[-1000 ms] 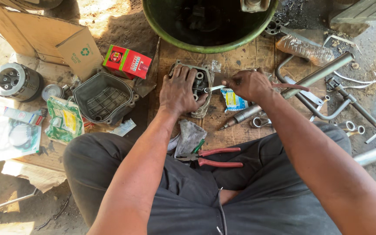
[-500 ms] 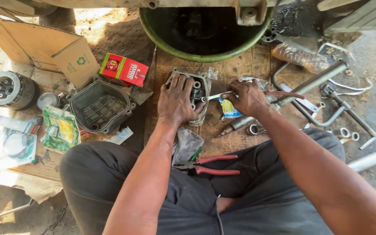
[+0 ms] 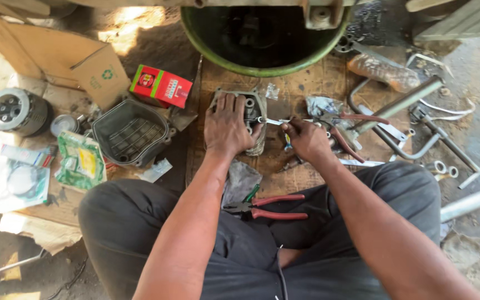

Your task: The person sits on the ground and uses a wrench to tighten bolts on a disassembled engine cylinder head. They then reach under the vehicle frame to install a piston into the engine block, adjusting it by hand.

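The grey engine casting (image 3: 249, 119) lies on the cardboard sheet (image 3: 301, 83) below the green basin (image 3: 262, 69). The left hand (image 3: 226, 125) presses flat on it, fingers spread. The right hand (image 3: 305, 139) pinches one thin metal tool (image 3: 270, 120) against it. Two red-handled pliers: one pair (image 3: 268, 205) on the lap, one pair (image 3: 351, 130) just right.

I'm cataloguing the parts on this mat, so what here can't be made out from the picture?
- Engine part, head view: the left hand covers most of it.
- Thin tool: its handle is hidden inside the right hand; the kind of tool is unclear.
- Green tub: cut off by the top edge; its inside is too dark to read.
- Pliers: the tips are partly hidden by a cloth.
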